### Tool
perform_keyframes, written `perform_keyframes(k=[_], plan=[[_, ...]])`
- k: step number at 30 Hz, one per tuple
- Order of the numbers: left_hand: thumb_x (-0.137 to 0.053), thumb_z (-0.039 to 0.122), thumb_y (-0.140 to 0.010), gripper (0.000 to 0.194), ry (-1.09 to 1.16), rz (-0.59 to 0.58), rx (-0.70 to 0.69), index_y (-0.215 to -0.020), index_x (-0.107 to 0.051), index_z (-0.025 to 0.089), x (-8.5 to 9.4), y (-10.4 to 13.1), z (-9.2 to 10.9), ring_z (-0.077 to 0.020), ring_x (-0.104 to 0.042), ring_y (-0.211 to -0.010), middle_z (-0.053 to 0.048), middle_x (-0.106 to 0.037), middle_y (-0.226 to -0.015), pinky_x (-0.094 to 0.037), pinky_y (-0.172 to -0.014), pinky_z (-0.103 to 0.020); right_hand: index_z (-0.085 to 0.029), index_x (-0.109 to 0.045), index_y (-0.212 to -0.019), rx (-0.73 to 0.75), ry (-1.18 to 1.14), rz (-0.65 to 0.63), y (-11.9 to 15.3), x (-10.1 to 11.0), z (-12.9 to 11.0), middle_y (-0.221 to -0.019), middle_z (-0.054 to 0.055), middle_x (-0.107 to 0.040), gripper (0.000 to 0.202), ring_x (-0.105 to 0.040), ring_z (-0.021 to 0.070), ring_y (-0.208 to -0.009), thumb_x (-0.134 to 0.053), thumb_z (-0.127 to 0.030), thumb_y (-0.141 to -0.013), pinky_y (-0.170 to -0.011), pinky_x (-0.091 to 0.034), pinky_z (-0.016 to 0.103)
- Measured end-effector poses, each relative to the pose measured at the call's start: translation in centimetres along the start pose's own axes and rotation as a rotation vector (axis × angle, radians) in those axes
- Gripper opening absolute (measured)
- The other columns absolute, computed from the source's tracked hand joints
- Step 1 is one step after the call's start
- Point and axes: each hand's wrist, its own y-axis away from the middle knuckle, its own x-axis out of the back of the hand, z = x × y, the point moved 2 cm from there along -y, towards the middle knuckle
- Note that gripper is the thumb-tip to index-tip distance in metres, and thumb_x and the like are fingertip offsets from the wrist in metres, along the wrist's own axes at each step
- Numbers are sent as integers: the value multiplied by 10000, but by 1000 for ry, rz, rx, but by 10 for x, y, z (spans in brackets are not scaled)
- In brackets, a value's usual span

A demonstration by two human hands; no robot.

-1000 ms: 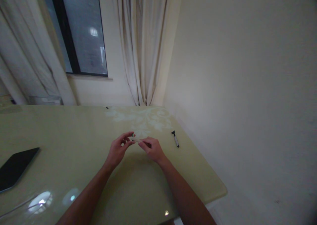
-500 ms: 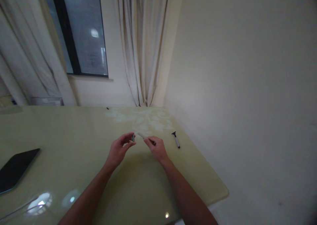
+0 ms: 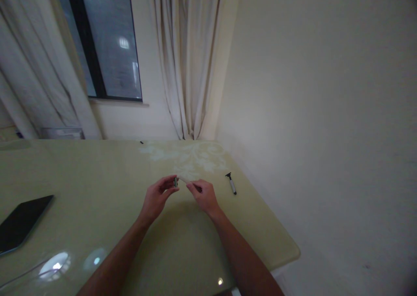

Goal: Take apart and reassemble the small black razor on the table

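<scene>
My left hand (image 3: pixel 156 197) pinches a small dark piece with a pale green edge, resembling a razor cartridge (image 3: pixel 175 182), upright between thumb and fingertips. Closed around a slim pale brush (image 3: pixel 184 180), perhaps a toothbrush, is my right hand (image 3: pixel 203 196). The brush's far end points left and reaches the upper part of the small piece; whether they touch I cannot tell. Both hands are above the table. To their right lies a razor (image 3: pixel 232 184) with a grey handle and a black head.
The glossy pale green table (image 3: pixel 182 252) meets a bare wall on the right. At the left lies a dark flat tablet-like object (image 3: pixel 24 222), with a thin cable (image 3: pixel 22 274) nearer me. A tiny black item (image 3: pixel 141 142) rests by the far edge, below the curtains (image 3: pixel 192 70).
My right hand has shifted slightly left, bringing the brush's end up to the small piece. My left hand stays nearly in place.
</scene>
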Motion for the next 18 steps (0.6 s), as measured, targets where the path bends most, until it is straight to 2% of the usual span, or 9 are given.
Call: perform_keyframes(k=[6, 10, 15, 18], plan=[[-846, 393, -692, 464, 13, 16, 11, -1110, -760, 212, 1, 1, 0, -250, -769, -891, -59, -812, -959, -636, -900, -441, -192, -792, -833, 26, -34, -39, 1, -3, -3, -681, 12, -615, 362, -520, 144, -661, -596, -456, -985, -631, -343, 263], [-850, 386, -681, 468, 2, 34, 21, -1106, -768, 209, 1, 1, 4, -244, -771, -893, -56, -815, -947, -640, -890, -412, -171, -776, -779, -8, -26, 15, 0, -2, -2, -672, 18, -607, 410, -506, 142, -647, -589, -475, -982, -623, -332, 265], [-840, 385, -696, 481, -4, 12, 19, -1140, -773, 211, 0, 1, 6, -227, -770, -841, -32, -802, -855, -649, -830, -364, -178, -779, -798, 43, -74, -41, 1, -4, -4, -660, 6, -585, 386, -500, 137, -650, -590, -460, -984, -627, -329, 260], [-844, 382, -695, 473, -4, 5, 13, -1135, -776, 220, 0, 1, 4, -220, -770, -835, -27, -803, -863, -648, -832, -355, -170, -765, -762, -3, -43, 14, 0, -2, -3, -658, 8, -585, 372, -498, 138, -639, -610, -436, -970, -617, -319, 265]])
